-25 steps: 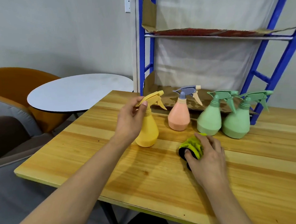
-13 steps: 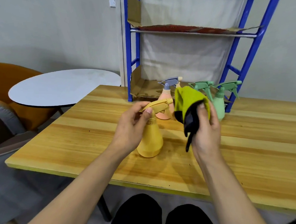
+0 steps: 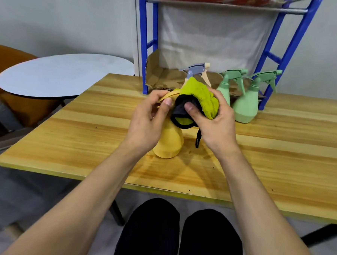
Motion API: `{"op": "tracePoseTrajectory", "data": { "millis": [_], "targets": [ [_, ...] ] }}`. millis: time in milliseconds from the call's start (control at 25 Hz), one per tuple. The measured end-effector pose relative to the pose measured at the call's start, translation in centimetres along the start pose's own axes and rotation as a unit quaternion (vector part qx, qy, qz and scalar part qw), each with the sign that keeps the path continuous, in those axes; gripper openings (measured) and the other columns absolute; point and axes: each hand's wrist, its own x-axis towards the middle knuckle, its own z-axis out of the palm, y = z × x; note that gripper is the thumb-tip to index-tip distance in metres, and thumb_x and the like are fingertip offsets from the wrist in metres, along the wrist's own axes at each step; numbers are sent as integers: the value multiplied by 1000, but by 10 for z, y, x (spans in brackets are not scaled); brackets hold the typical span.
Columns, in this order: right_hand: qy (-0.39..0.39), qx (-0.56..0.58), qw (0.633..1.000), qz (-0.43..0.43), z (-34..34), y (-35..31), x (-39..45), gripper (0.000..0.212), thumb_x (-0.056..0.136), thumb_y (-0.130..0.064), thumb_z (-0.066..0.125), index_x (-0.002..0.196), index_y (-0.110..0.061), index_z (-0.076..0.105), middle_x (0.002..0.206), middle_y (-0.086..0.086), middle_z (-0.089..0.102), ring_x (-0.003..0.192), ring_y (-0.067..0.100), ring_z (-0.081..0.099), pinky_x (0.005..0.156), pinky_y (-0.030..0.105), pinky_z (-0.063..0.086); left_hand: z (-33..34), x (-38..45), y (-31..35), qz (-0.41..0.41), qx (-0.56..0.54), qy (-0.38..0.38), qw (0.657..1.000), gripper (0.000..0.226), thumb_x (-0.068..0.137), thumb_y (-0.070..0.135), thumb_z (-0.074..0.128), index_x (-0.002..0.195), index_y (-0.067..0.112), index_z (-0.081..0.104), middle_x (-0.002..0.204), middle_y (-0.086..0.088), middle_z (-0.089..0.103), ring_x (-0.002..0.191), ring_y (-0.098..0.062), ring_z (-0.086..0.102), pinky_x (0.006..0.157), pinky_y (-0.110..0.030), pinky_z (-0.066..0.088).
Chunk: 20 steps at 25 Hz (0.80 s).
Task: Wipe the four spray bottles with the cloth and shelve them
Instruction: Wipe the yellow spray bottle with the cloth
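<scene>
Barely begun — left hand gripping yellow bottle upright on table, right hand clutching cloth against its trigger head — other three unwiped, none shelved

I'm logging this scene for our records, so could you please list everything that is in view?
Yellow spray bottle: 1, yellow, on the wooden table, held by the left hand.
Cloth: 1, lime green with black edging, in the right hand, against the yellow bottle's top.
Pink spray bottle: 1, grey trigger showing, body hidden behind the cloth.
Green spray bottles: 2, mint green, on the table by the shelf.
Wooden table: 1, light wood.
Shelf: 1, blue frame, cardboard-lined.
Round table: 1, white, left.
Chair: 1, orange, far left.
Left hand: 1.
Right hand: 1.
</scene>
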Motion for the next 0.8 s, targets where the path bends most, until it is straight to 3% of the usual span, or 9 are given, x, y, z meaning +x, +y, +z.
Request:
{"op": "tracePoseTrajectory", "data": {
  "millis": [160, 320, 360, 480, 520, 640, 800],
  "targets": [
    [-2, 40, 999, 30, -10, 7, -3, 37, 83, -21, 80, 116, -13, 67, 102, -1, 75, 96, 14, 71, 86, 27, 55, -1, 0, 1, -4, 11, 0, 1000, 19, 107, 26, 52, 120, 21, 65, 105, 3, 71, 97, -17, 66, 83, -35, 53],
    [-19, -137, 988, 63, -35, 26, -35, 41, 80, -37, 80, 117, -22, 67, 101, -9, 73, 93, 6, 67, 83, 28, 55, -8, 2, 5, -40, 2, -19, 999, 12, 107, 33, 52, 114, 36, 62, 100, 6, 72, 94, -14, 67, 79, -29, 52],
    [11, -139, 988, 65, -40, 25, -38, 41, 80, -39, 78, 116, -23, 66, 100, -10, 72, 92, 3, 66, 82, 29, 54, -9, 3, 6, -44, 5, -26, 999, 12, 107, 35, 52, 114, 37, 62, 100, 5, 72, 95, -16, 67, 80, -31, 52],
    [133, -42, 989, 38, -47, 4, -21, 39, 86, -31, 76, 121, -20, 62, 102, -11, 70, 89, -8, 63, 79, 13, 49, -7, 2, 6, -52, 4, -36, 998, 15, 107, 37, 51, 115, 36, 63, 102, 5, 73, 98, -18, 67, 83, -33, 53],
    [124, -26, 991, 31, -42, -4, -13, 40, 87, -28, 76, 123, -19, 61, 105, -9, 70, 92, -8, 64, 80, 11, 48, -7, 3, 6, -49, 1, -36, 998, 16, 107, 36, 51, 117, 33, 63, 102, 5, 73, 97, -17, 67, 83, -33, 53],
    [-7, -42, 999, 28, -11, -9, -10, 41, 84, -27, 80, 121, -29, 61, 110, -7, 72, 102, 5, 67, 86, 18, 51, -9, 4, 2, -31, -1, -32, 999, 20, 107, 32, 51, 120, 24, 64, 97, 9, 70, 89, -9, 63, 78, -27, 51],
    [-72, -111, 990, 39, -23, -7, -8, 34, 89, -39, 72, 120, -32, 62, 104, -12, 72, 101, 10, 67, 87, 27, 53, -11, 3, 1, -43, -13, -40, 998, 18, 107, 33, 51, 117, 26, 65, 95, 7, 69, 86, -9, 62, 75, -24, 49]
  ]
}}
